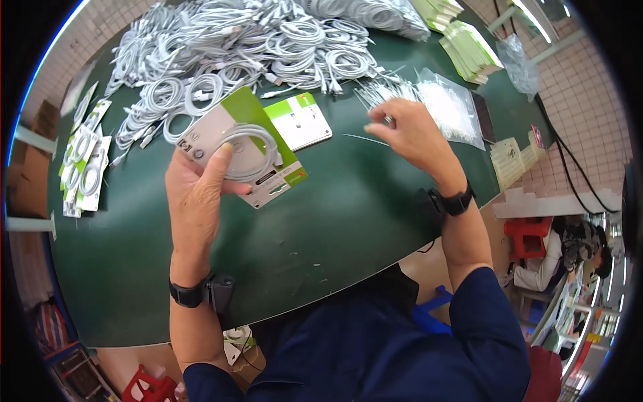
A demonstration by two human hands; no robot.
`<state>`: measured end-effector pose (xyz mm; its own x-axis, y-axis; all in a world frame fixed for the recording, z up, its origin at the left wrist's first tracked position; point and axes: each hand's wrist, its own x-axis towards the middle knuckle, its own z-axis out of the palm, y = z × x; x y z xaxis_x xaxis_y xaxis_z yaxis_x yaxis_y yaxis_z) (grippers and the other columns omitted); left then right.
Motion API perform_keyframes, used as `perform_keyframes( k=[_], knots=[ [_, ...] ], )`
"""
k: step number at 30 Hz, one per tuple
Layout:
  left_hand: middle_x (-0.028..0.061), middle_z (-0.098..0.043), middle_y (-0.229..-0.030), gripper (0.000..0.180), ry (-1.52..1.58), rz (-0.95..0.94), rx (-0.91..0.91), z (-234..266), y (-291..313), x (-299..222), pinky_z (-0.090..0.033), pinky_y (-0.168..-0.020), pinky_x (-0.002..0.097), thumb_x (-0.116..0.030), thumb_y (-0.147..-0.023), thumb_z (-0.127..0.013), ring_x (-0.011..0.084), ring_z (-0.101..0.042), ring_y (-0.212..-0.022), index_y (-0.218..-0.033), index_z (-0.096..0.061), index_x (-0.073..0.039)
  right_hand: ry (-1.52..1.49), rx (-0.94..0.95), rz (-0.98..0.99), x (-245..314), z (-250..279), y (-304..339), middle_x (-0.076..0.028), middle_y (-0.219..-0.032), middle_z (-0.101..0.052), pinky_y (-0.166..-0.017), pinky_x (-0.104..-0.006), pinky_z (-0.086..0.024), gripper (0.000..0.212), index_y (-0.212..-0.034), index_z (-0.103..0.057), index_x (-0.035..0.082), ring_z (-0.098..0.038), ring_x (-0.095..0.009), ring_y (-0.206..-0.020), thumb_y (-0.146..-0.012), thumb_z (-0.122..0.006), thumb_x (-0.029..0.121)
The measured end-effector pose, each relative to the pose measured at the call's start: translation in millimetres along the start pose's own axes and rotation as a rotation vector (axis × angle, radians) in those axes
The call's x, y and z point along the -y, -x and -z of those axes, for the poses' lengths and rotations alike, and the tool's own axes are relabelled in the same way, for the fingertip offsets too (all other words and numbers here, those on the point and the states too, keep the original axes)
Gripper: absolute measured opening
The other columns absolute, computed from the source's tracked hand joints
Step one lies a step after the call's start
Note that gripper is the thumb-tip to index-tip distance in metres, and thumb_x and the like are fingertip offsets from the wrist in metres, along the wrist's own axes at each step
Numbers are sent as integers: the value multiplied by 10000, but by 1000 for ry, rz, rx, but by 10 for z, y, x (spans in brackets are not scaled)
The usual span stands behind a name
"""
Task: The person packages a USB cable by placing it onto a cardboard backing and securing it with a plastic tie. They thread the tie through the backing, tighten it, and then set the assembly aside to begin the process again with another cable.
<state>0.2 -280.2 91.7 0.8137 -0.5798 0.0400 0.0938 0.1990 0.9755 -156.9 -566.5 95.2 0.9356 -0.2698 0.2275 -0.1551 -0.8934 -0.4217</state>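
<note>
My left hand point(195, 191) grips a green and white retail card point(246, 100), thumb on its front. A coiled white cable point(267, 137) lies against the card under that thumb. My right hand point(412, 134) hovers above the table's far right part, fingers curled, thumb and index finger apart; nothing shows between them. Beside it are loose white cable ties point(385, 90), and one single cable tie point(365, 139) lies just below the fingers. A short stack of similar cards point(301, 124) rests between my hands.
A large heap of coiled white cables point(234, 47) covers the far side of the green table point(301, 234). Cards with cables point(84, 164) lie at the left. A clear bag of cable ties point(452, 110) and stacked green cards point(469, 53) lie at the right.
</note>
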Motion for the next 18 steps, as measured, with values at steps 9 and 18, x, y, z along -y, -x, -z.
perform_keyframes(
  k=[9,18],
  knots=[
    [164,-689,-1135,371,-5,33,23,32,-32,57,-624,-574,243,-128,-973,-671,183,-715,-879,-1253,-551,84,-37,123,-286,-166,-110,446,-166,-848,-669,-728,-391,-504,182,-882,-689,-25,-640,-331,-783,-813,-766,125],
    [154,-705,-1091,359,27,47,53,-13,-50,46,-621,-567,246,-162,-987,-661,182,-721,-868,-1232,-586,89,22,55,-52,-116,-247,486,-179,-810,-631,-686,-410,-490,185,-851,-619,-35,-613,-356,-747,-831,-737,106]
  ],
)
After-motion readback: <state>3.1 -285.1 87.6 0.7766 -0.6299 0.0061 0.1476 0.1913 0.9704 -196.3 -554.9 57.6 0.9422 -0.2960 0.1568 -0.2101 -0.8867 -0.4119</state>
